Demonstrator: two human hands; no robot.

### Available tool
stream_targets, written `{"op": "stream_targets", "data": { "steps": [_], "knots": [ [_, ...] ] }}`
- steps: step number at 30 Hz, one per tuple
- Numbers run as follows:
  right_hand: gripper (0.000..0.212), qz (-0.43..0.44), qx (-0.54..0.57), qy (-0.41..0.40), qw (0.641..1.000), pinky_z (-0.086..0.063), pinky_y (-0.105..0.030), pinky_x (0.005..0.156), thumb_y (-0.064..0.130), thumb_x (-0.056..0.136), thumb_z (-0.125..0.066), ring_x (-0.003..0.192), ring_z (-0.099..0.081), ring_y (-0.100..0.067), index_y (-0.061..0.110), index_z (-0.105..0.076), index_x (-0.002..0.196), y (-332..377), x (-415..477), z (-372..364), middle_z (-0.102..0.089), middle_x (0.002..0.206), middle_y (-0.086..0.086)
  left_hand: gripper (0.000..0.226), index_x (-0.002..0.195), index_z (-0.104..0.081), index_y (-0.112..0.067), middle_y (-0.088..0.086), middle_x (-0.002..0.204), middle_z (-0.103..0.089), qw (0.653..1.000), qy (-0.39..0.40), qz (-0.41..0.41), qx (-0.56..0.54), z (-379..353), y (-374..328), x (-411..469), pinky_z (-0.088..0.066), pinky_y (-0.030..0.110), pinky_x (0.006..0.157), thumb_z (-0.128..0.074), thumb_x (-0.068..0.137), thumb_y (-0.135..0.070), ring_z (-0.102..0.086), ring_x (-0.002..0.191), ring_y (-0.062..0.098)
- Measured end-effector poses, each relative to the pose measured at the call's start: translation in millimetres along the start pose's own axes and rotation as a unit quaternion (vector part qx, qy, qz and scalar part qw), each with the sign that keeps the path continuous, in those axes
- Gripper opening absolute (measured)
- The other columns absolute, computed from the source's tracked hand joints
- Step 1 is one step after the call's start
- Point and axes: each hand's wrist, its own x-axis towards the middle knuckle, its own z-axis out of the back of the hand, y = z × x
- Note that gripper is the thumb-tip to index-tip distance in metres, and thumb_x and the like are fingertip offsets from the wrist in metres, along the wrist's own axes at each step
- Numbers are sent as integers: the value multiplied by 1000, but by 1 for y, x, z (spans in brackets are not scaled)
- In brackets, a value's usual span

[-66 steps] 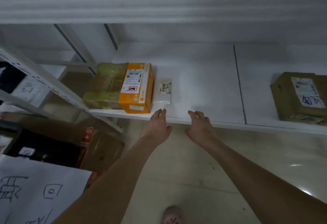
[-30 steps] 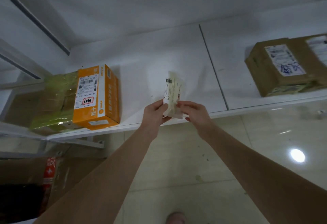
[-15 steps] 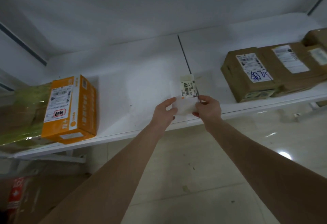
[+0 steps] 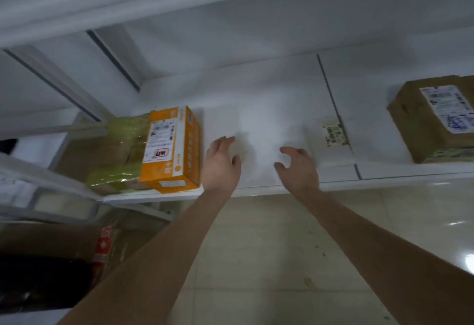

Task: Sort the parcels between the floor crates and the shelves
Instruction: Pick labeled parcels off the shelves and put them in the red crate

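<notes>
Small white parcel lies flat on the shelf near its front edge, on the board seam, just beside our right hand. Both hands hold nothing, fingers loosely spread. Left hand is near the orange box, which sits against a green-wrapped parcel. Brown box at the right end is cut off by the frame. Labels too blurred to read. Pale tiled floor below.

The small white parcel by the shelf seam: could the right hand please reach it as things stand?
Probably yes: the right hand hovers open beside the small white parcel, with nothing between them.
</notes>
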Motion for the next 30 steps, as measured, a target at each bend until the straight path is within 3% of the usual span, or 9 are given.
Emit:
{"op": "stream_targets", "data": {
  "steps": [6,9,12,17,21,24,26,28,30],
  "knots": [
    [63,62,109,168,978,-29,-27,105,35,90,-60,135,-37,-21,19,-35,146,87,-30,-81,-37,148,-6,58,144,-33,-9,14,148,-33,978,-98,127,135,83,89,-1,-37,48,103,-55,92,-25,-35,133,33],
    [70,72,170,242,952,-30,-22,92,37,88,-64,130,-41,-18,21,-30,148,108,-38,-97,-42,145,-3,59,144,-29,-6,17,144,-39,966,-29,250,66,99,120,-1,-42,50,101,-51,94,-29,-43,128,35],
    [62,71,220,293,928,-30,-22,90,33,90,-63,118,-42,-7,27,-35,144,110,-44,-100,-48,133,12,49,134,-41,-7,16,126,-55,968,24,252,-5,94,122,-11,-49,48,93,-57,91,-26,-56,111,33],
    [41,8,205,199,958,-41,-22,79,38,88,-63,101,-57,-13,21,-51,124,83,-38,-77,-59,122,-3,64,142,-40,-11,12,134,-48,945,16,285,-160,65,90,-28,-48,44,97,-66,85,-19,-53,117,29],
    [72,-76,156,148,974,-40,-28,86,52,87,-60,106,-56,-19,21,-35,146,44,-42,-42,-57,124,-7,53,139,-47,-12,9,125,-55,929,68,284,-227,40,60,-43,-49,31,86,-63,88,-20,-58,105,24],
    [55,-93,155,102,978,-43,-14,63,46,86,-64,77,-60,-6,24,-50,135,16,-53,-20,-63,89,6,42,129,-58,-15,9,110,-65,918,118,261,-275,23,34,-53,-52,31,76,-62,87,-12,-62,91,21],
    [48,-113,177,86,974,-39,-9,50,37,84,-69,70,-58,1,21,-56,128,4,-56,-8,-62,81,11,46,132,-53,-14,11,116,-61,901,141,277,-301,14,21,-56,-49,29,76,-61,87,-9,-61,100,24],
    [49,-127,180,84,972,-41,-13,57,30,82,-72,77,-60,-2,15,-56,127,-2,-55,1,-63,86,9,49,133,-47,-12,11,124,-57,884,146,304,-324,7,14,-56,-47,28,77,-62,86,-7,-58,106,25],
    [61,-130,176,99,971,-44,-18,65,20,82,-71,82,-58,-4,14,-46,137,-3,-51,5,-61,116,1,52,135,-41,-14,8,128,-55,863,159,331,-346,3,11,-55,-46,31,79,-62,87,-9,-56,108,24]
  ]
}}
